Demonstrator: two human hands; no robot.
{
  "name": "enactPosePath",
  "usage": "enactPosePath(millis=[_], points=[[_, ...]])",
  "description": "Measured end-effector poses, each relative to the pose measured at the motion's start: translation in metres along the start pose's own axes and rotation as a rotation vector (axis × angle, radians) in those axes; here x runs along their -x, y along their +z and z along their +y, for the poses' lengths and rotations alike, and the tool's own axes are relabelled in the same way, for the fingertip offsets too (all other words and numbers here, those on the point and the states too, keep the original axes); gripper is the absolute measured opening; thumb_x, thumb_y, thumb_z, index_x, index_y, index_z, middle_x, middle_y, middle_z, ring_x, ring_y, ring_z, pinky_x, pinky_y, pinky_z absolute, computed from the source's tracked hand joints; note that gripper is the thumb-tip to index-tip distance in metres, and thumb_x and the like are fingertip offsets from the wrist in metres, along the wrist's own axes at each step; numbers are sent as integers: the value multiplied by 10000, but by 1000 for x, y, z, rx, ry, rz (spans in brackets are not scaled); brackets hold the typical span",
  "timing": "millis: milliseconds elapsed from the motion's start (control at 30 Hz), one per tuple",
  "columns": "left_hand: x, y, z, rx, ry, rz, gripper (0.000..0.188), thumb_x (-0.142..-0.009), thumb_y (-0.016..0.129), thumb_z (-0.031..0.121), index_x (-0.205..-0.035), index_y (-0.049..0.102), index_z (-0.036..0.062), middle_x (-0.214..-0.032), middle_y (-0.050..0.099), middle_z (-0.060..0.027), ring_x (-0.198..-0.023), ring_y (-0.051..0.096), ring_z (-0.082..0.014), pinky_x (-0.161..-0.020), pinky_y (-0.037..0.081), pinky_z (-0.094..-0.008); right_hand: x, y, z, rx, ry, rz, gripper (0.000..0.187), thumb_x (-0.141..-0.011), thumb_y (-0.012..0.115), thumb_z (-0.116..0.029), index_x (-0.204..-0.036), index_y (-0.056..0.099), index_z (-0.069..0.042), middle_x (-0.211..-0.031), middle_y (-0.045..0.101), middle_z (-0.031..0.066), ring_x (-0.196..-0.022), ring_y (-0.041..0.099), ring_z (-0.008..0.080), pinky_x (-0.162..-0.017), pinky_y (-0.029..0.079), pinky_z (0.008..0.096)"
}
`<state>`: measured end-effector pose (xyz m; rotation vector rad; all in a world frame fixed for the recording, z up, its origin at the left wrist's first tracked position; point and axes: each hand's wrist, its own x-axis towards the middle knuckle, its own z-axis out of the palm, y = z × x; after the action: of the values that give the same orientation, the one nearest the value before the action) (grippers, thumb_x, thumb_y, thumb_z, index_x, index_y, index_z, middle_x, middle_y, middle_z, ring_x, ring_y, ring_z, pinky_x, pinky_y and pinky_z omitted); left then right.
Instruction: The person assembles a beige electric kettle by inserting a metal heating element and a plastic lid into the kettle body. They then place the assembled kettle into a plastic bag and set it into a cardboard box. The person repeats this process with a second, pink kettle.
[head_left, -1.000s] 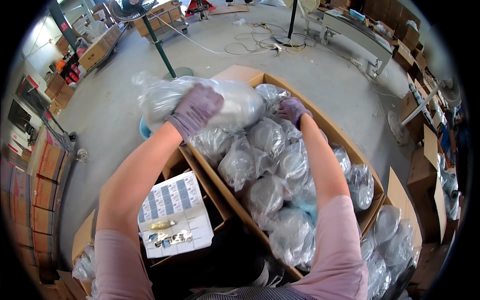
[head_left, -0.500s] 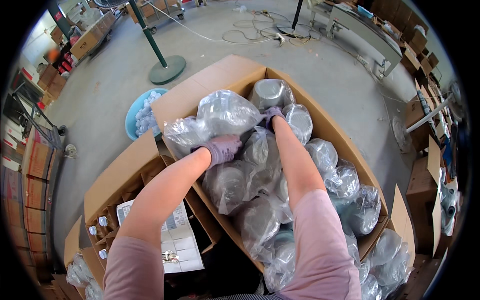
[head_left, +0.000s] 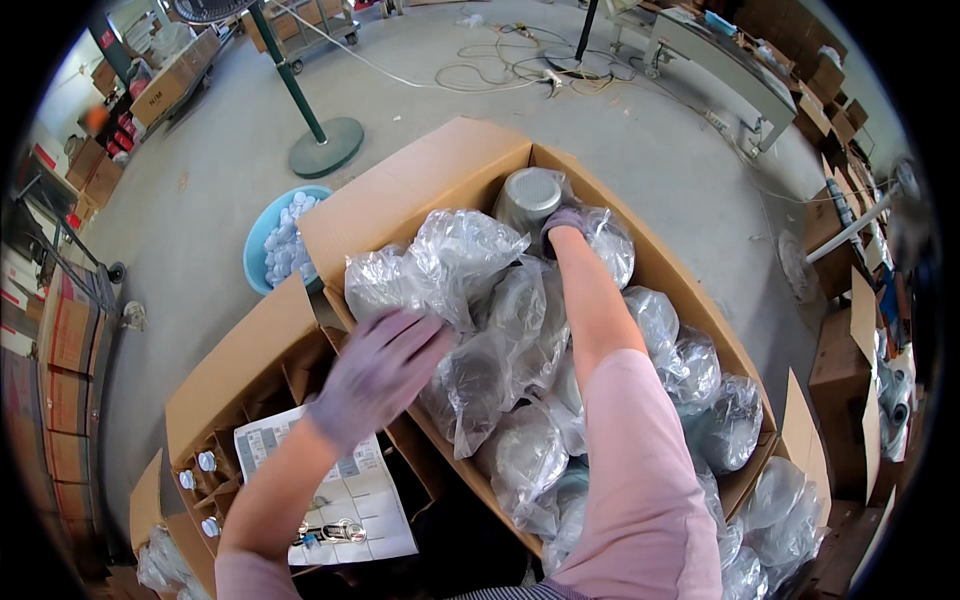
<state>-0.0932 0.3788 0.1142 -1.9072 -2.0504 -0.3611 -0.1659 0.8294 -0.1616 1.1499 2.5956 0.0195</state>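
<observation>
A large cardboard box (head_left: 690, 320) in front of me holds several round clear containers wrapped in plastic bags. My left hand (head_left: 385, 370), in a purple glove, hovers over the box's left edge with its fingers stretched out and nothing in them. Just beyond it lies a shiny bagged container (head_left: 460, 245). At the far end my gloved right hand (head_left: 563, 225) reaches down among the bags. It is beside an upright round container with a ridged base (head_left: 532, 192) and another bagged container (head_left: 608, 250). The right fingers are hidden, so their grip does not show.
To the left stands a divided carton (head_left: 240, 400) with white-capped bottles (head_left: 207, 461), paper sheets (head_left: 375, 500) and metal keys or clips (head_left: 345, 531) on it. Beyond are a blue basin (head_left: 262, 240) of white caps and a fan stand (head_left: 328, 147). Cables (head_left: 500, 70) trail over the floor.
My left hand has let go of the bagged container and drawn back toward me, its fingers opening. That bag now rests lower in the box. The right hand has shifted slightly.
</observation>
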Motion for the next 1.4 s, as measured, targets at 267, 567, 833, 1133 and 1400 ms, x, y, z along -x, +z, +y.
enactPosePath(millis=[267,567,833,1133,1400], points=[[218,-89,87,-75,-585,25,255,-747,665,-68,-986,689,17,-1013,668,-116,-956,614,-328,-875,501,-441,89,-91,-1,-163,-111,24,412,-912,584,-298,-1283,643,-130,-1396,554,134,-1268,545,293,-1058,445,399],[274,-119,106,-112,-831,221,192,-870,597,-35,-1040,686,-21,-1008,688,-161,-958,634,-332,-878,494,-429,257,-204,35,-403,-66,1063,388,-757,706,-284,-1059,686,-40,-1112,658,161,-988,648,281,-875,524,404],[200,-132,127,1133,-1228,754,429,-1033,468,231,-1375,479,-27,-1234,577,-151,-1107,595,-240,-967,492,-383,480,-271,-10,-1983,-653,953,530,-725,695,-33,-1235,556,-7,-1189,576,126,-1024,597,281,-940,475,367],[259,-161,198,2149,-787,879,693,-963,361,617,-1387,464,79,-1301,550,-245,-1209,539,-394,-1071,362,-619,752,-131,-98,-1363,-1315,520,556,-759,711,-54,-1287,544,1,-1274,576,155,-1141,588,305,-981,483,388],[390,-200,268,1537,-1124,999,612,-966,470,490,-1390,454,50,-1344,521,-213,-1246,511,-344,-1093,364,-535,745,-120,-93,-1162,-1355,-286,294,-945,552,-178,-1139,659,14,-1292,611,123,-1184,579,273,-980,484,375]])
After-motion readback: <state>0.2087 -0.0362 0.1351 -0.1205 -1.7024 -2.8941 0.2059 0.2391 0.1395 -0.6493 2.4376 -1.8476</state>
